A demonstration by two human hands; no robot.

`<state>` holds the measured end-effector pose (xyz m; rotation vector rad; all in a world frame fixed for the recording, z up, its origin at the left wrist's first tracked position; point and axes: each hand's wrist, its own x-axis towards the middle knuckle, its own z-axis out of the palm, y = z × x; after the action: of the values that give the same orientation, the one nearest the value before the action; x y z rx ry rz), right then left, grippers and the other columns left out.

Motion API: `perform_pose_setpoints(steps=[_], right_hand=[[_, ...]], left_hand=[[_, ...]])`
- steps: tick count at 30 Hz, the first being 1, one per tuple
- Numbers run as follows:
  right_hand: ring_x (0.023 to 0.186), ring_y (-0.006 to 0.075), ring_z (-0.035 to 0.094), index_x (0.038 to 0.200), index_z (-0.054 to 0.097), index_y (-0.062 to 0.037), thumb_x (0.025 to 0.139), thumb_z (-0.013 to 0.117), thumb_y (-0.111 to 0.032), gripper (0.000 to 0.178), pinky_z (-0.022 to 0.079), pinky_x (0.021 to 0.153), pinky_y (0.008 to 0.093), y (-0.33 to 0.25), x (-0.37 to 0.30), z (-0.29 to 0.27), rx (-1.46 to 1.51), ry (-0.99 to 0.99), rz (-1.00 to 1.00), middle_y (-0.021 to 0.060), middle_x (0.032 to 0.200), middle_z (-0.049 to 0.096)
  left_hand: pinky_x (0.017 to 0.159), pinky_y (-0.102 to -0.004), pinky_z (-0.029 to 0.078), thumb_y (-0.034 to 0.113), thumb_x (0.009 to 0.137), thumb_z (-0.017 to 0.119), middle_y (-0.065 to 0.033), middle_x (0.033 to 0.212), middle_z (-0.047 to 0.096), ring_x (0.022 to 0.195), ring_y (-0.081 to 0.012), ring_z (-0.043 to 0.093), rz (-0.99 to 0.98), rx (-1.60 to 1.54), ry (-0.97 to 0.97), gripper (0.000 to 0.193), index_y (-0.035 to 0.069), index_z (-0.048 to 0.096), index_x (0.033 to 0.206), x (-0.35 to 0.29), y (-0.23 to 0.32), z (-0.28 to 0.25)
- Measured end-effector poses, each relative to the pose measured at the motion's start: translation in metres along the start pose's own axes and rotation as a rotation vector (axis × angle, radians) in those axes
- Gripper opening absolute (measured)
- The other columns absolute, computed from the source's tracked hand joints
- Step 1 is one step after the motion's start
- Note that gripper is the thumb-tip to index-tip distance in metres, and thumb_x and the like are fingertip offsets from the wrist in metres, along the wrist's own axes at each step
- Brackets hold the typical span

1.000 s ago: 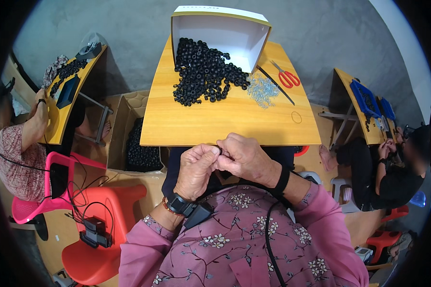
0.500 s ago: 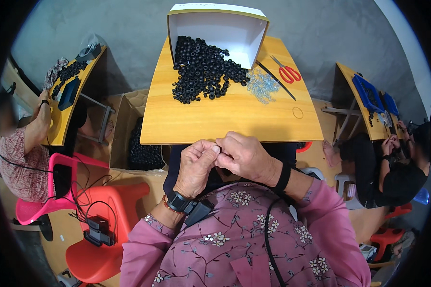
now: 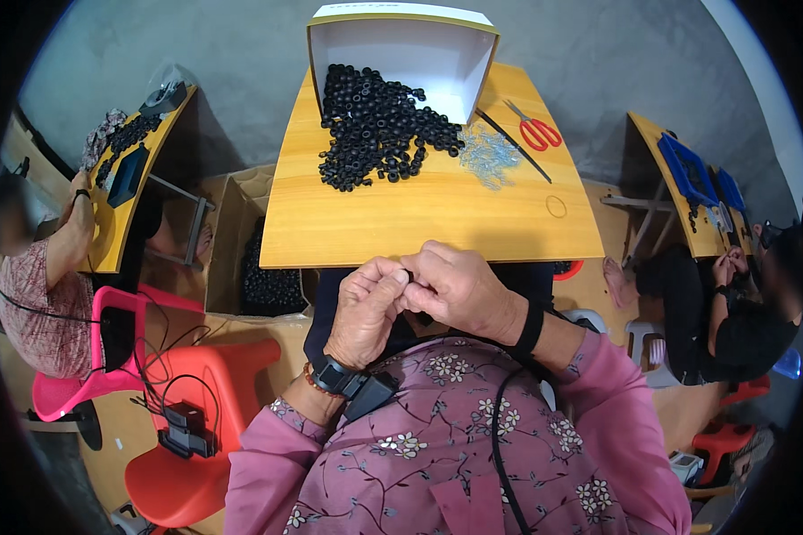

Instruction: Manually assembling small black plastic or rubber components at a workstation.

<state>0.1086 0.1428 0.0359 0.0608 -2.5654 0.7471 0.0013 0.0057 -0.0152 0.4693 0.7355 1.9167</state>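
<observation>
My left hand [image 3: 367, 308] is closed in a pinch just off the front edge of the table [image 3: 348, 239]. A small black piece [image 3: 407, 275] shows at its thumb and fingertip, mostly covered. My right hand [image 3: 459, 287] meets it there with bent, closed fingers; what they grip is hidden. Beyond the hands, a heap of small black ring-like pieces [image 3: 366, 134] spills from a tipped white box [image 3: 437, 67]. Small clear pieces [image 3: 489, 159] lie in a loose pile to its right.
Red-handled scissors [image 3: 537, 134], a thin dark stick [image 3: 519, 152] and a rubber band [image 3: 556, 207] lie at the table's right. A carton [image 3: 232, 241] of black pieces stands at floor level on the left, near a red chair [image 3: 183, 464]. People work at side tables.
My two hands stay together at the table edge. The right fingers have shifted slightly, and a little more of the black piece shows. The view has tilted very slightly.
</observation>
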Motion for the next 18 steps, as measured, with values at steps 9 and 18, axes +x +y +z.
perform_pose_setpoints(steps=[9, 18], right_hand=[[0.074, 0.0323, 0.061, 0.109, 0.064, -0.0037, 0.081, 0.071, -0.012, 0.03, 0.049, 0.064, 0.0417, 0.0, 0.003, 0.007, 0.075, 0.047, 0.068, 0.0116, 0.084, 0.059], [0.077, 0.0358, 0.061, 0.112, 0.062, 0.0015, 0.081, 0.07, -0.008, 0.033, 0.05, 0.066, 0.0425, 0.006, 0.007, 0.014, 0.101, 0.045, 0.035, 0.0151, 0.087, 0.06]], left_hand=[[0.081, -0.0314, 0.054, 0.012, 0.099, 0.059, -0.0019, 0.092, 0.064, 0.085, -0.013, 0.064, 0.06, -0.034, 0.04, 0.006, 0.006, 0.059, 0.099, 0.001, -0.004, 0.0], [0.074, -0.0275, 0.054, 0.01, 0.1, 0.058, -0.0071, 0.089, 0.067, 0.076, -0.0129, 0.064, 0.09, -0.029, 0.121, 0.01, 0.001, 0.062, 0.101, 0.004, -0.006, -0.003]])
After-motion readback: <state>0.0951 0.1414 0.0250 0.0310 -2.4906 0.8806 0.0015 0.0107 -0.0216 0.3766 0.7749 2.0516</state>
